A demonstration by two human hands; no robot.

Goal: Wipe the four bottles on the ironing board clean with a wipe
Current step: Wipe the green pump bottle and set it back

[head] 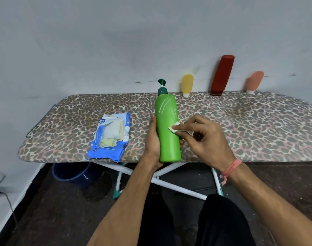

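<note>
My left hand (pixel 152 141) grips a tall green pump bottle (pixel 166 137) from behind and holds it upright over the near edge of the ironing board (pixel 240 125). My right hand (pixel 203 139) pinches a small white wipe (pixel 174 129) against the bottle's right side. Three more bottles stand cap-down against the wall at the board's far edge: a yellow one (pixel 187 84), a tall dark red one (pixel 222 75) and a salmon-pink one (pixel 255 81).
An open blue pack of wipes (pixel 110 137) lies on the board's left part. Under the board are its white crossed legs (pixel 171 181) and a dark blue bucket (pixel 71 173). A cable (pixel 9 203) runs along the floor at far left.
</note>
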